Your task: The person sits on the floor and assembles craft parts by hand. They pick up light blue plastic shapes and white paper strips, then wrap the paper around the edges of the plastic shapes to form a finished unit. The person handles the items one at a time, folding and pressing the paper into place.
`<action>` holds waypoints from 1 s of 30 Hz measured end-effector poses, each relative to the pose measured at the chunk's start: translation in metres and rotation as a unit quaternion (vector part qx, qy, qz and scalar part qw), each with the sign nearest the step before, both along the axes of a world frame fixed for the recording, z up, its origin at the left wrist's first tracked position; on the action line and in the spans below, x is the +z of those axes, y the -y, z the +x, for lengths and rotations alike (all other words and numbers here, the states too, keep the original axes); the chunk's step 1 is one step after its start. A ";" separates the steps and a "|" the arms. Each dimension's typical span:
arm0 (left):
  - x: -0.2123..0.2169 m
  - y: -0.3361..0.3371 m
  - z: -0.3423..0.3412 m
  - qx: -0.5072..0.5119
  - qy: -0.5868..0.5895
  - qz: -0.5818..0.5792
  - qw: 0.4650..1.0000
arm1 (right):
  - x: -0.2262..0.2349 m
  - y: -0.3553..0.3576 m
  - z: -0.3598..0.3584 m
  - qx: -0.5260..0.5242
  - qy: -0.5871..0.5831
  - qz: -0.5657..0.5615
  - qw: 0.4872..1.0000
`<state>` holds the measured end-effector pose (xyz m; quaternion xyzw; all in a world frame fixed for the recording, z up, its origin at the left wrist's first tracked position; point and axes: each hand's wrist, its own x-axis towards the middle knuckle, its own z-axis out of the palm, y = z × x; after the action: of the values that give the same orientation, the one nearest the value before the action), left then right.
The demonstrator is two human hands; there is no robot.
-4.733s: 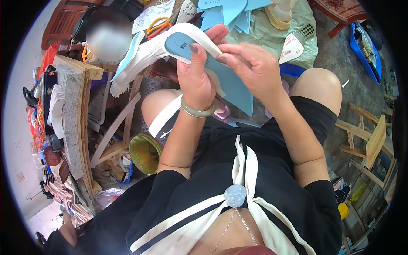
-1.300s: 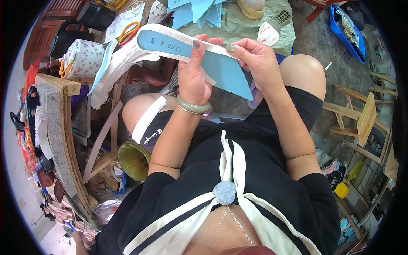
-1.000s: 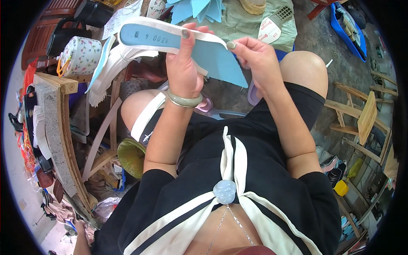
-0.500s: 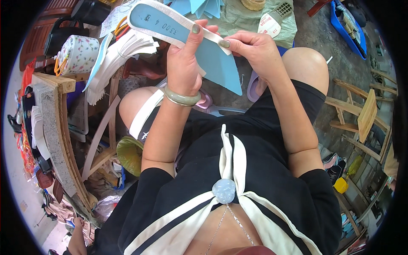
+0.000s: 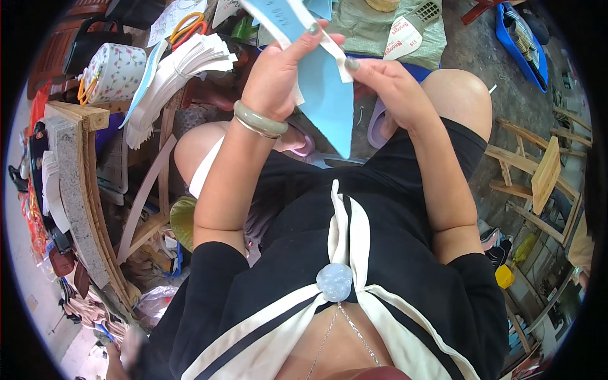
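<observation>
My left hand (image 5: 278, 73) grips a light blue insole-shaped sheet (image 5: 320, 88) raised in front of me, its tip pointing down toward my lap. A narrow white strip (image 5: 334, 50) runs along the sheet's upper edge. My right hand (image 5: 383, 85) pinches that strip and the sheet's right edge between thumb and fingers. A pale green bangle (image 5: 259, 120) sits on my left wrist. The top of the sheet runs out of the picture.
A stack of white cut pieces (image 5: 174, 76) lies at the left beside a flowered pouch (image 5: 114, 66) and a wooden bench edge (image 5: 79, 183). Blue pieces and a green cloth (image 5: 405, 25) lie ahead on the floor. A wooden stool (image 5: 538, 183) stands at the right.
Both hands have lifted the blue sheet higher and turned it so its tip points down. The white stack that rested under the sheet now lies apart at the left.
</observation>
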<state>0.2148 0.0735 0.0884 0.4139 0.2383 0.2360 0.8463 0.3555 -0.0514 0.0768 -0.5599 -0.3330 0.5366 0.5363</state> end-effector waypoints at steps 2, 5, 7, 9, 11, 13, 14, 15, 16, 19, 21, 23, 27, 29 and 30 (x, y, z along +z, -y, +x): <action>0.003 0.002 0.002 -0.045 -0.028 0.020 0.998 | -0.004 -0.010 0.004 -0.011 -0.026 -0.005 1.000; 0.001 0.001 0.006 -0.040 -0.039 0.023 0.998 | -0.010 -0.013 -0.002 -0.033 0.165 0.002 0.986; -0.004 0.000 0.007 -0.034 -0.041 0.018 0.998 | -0.013 -0.013 -0.007 -0.054 0.234 0.013 0.971; -0.009 0.000 0.009 -0.026 -0.040 0.008 0.999 | -0.016 -0.017 -0.012 -0.082 0.066 0.036 0.994; -0.012 -0.001 0.010 -0.012 -0.039 -0.014 0.999 | -0.023 -0.016 -0.011 -0.067 0.025 0.034 0.997; -0.014 0.000 0.010 -0.005 -0.039 -0.024 0.999 | -0.031 -0.012 -0.005 -0.009 0.112 0.007 0.994; -0.015 0.001 0.010 -0.006 -0.041 -0.023 0.999 | -0.034 -0.011 -0.004 -0.009 0.121 0.010 0.993; -0.016 0.002 0.009 -0.007 -0.042 -0.022 0.999 | -0.033 -0.010 -0.005 -0.008 0.130 0.012 0.991; -0.017 0.003 0.008 -0.011 -0.042 -0.024 0.999 | -0.032 -0.008 -0.006 -0.007 0.139 0.015 0.990; -0.017 0.004 0.005 -0.037 -0.046 -0.019 0.998 | -0.025 -0.005 -0.013 0.000 -0.030 0.052 0.998; -0.015 0.001 0.003 -0.075 -0.053 -0.005 0.996 | -0.018 -0.006 -0.009 -0.012 -0.029 0.019 0.999; -0.020 0.005 0.003 -0.071 -0.069 -0.004 0.995 | -0.017 -0.008 -0.005 -0.009 -0.011 -0.006 1.000; -0.023 0.005 0.004 -0.073 -0.074 -0.041 0.994 | -0.031 -0.010 -0.002 0.028 0.055 0.001 0.998; -0.029 0.008 0.005 -0.046 -0.064 -0.037 0.996 | -0.044 -0.005 -0.003 0.042 0.072 0.021 0.996; -0.031 0.008 0.005 -0.033 -0.058 -0.034 0.997 | -0.049 -0.002 -0.006 0.050 0.060 -0.004 0.997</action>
<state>0.2197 0.0654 0.0571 0.4055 0.2815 0.1755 0.8518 0.3495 -0.0497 0.0283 -0.5754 -0.3902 0.5298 0.4857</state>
